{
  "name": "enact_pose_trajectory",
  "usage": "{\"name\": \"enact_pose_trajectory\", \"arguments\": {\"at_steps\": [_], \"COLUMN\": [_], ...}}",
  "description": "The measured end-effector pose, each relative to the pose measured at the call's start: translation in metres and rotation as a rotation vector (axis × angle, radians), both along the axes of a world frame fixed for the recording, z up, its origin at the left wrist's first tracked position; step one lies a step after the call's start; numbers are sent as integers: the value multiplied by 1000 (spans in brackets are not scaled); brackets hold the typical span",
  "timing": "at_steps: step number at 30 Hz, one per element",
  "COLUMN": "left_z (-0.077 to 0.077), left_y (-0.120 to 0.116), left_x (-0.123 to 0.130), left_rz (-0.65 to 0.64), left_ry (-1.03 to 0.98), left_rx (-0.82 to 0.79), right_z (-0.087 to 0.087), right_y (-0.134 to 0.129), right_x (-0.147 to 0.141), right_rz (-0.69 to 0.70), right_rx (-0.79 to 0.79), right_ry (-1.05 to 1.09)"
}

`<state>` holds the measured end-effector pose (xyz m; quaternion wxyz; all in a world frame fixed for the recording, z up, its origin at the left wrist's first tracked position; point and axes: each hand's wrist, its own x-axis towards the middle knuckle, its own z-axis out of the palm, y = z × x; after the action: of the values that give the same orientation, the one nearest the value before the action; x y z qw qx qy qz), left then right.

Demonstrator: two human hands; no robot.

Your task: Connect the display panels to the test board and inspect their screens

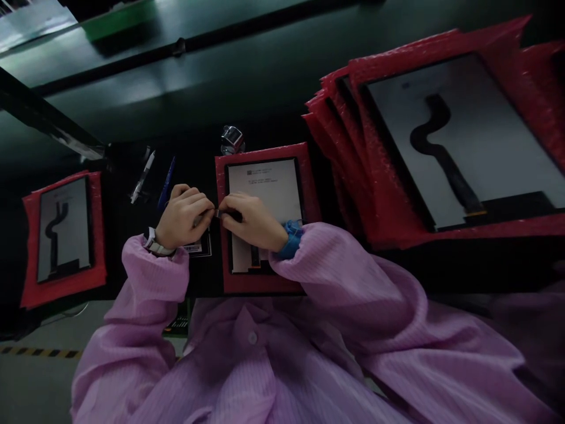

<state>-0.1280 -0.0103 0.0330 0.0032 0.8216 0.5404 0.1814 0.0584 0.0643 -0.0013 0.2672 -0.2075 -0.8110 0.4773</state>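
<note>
Head-worn view, forward and downward, near

pink-lilac striped sleeves (362, 294), red wrapping (262, 285), black-edged pale grey panel (282, 191), blue wristband (292, 238), yellow-and-black floor tape (39, 352)

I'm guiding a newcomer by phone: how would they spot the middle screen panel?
On the black bench, find the large red-wrapped stack at the right. Just left of it, a pale, dark-edged panel lies on a red sheet. Unlike its neighbours, it has the person's right hand over it.
</note>
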Motion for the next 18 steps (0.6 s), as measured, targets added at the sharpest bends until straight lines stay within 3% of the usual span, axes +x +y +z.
{"name": "enact_pose_trajectory", "arguments": {"at_steps": [13,16,18], "left_z": [-4,-3,0], "left_y": [2,2,2], "left_x": [9,5,-3], "left_rz": [34,38,154], "left_ry": [-17,-29,-100], "left_rx": [-89,-84,24], "right_z": [-1,4,7], "right_y": [6,13,24], "right_x": [1,3,7], "right_rz": [61,105,166], "right_rx": [61,-1,-93], "right_ry": [-82,-90,-81]}}
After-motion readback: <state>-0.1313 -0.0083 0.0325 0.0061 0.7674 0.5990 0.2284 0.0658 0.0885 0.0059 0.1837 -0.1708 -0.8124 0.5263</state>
